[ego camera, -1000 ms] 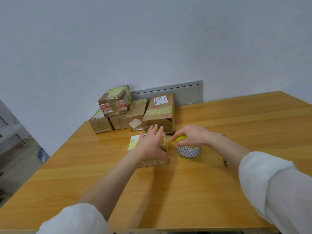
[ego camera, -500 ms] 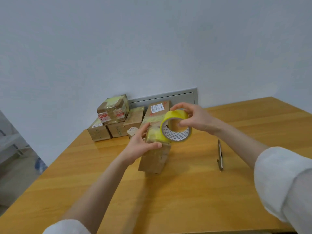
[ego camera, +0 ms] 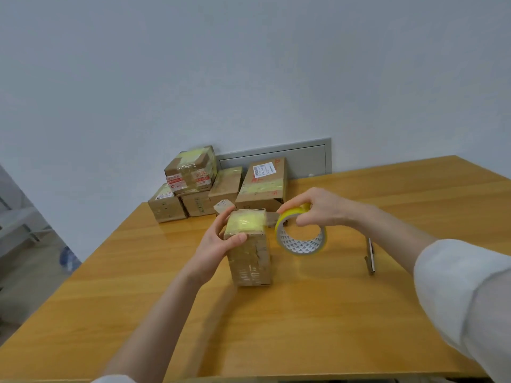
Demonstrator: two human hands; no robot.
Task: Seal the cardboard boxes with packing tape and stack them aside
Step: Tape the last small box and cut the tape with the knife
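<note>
Labels on the stacked boxes (ego camera: 190,172) at frame centre blur unreadably. Left hand (ego camera: 218,244) curls its fingers round the upright box (ego camera: 250,255); right hand (ego camera: 318,208) pinches the yellow tape roll (ego camera: 293,243).

I see a small cardboard box (ego camera: 250,252) standing upright on its end on the table (ego camera: 304,327), with its top face covered in yellow tape. Just to the right of it, the roll of packing tape (ego camera: 297,244) is up in the air, yellow, with its patterned core turned towards me. At the back, a group of taped boxes (ego camera: 262,186) sits against the wall, with one box (ego camera: 190,172) stacked on top of the others
</note>
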